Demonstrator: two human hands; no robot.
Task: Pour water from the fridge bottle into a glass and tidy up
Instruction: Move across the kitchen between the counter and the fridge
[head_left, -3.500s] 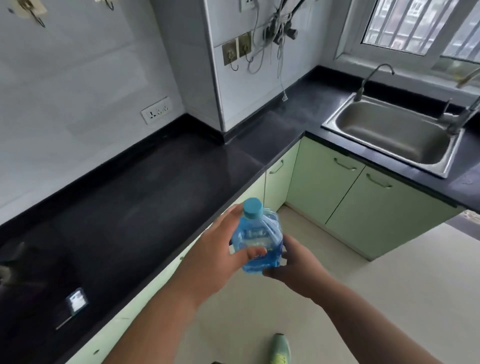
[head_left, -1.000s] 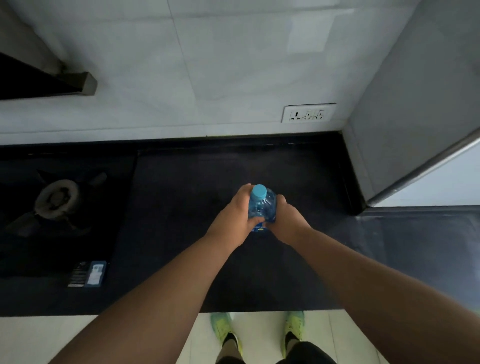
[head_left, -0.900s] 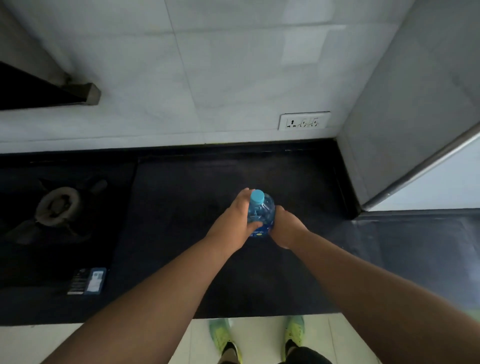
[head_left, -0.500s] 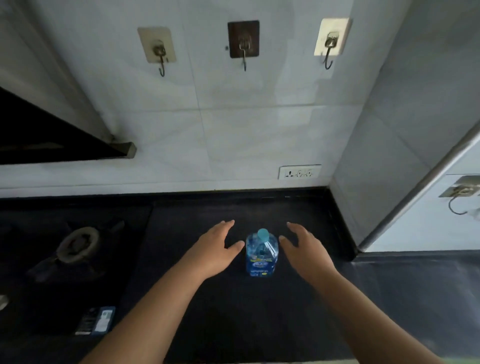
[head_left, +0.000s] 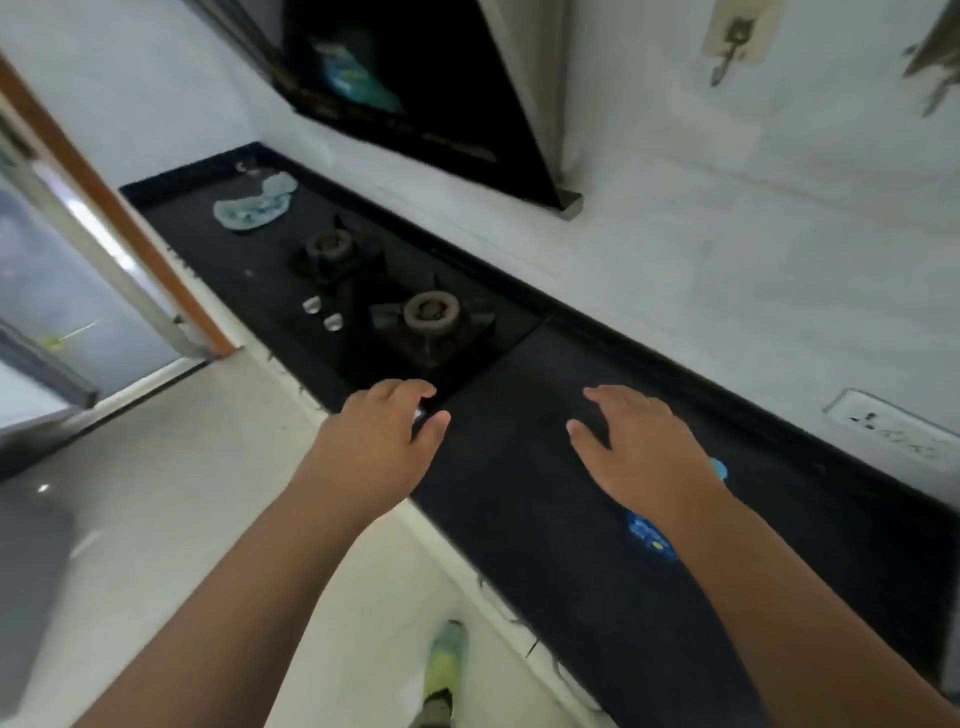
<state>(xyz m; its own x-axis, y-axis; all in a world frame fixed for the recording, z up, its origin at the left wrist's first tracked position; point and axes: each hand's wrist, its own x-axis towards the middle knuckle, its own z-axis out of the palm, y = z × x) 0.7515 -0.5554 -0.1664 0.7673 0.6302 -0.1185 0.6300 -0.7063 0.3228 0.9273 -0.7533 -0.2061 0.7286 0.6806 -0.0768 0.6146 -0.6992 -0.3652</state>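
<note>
Though blurred, bottle (head_left: 647, 532) label shows blue.

Bench (head_left: 545, 519): black, ran along the white tiled wall.
Hob (head_left: 395, 312): two burners, set into the bench, two knobs at its near edge.
Hood (head_left: 415, 88): dark, hung above the hob.
Cloth (head_left: 254, 205): pale, lay beyond the burners.
Socket (head_left: 893, 428): on the wall, right.
Hook (head_left: 732, 34): stuck high on the wall.

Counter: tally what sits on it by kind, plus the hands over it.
Burners: 2
Knobs: 2
Bottle: 1, mostly hidden behind the right arm
Cloth: 1
Hands: 2, left hand, right hand, both empty
Total: 8
</note>
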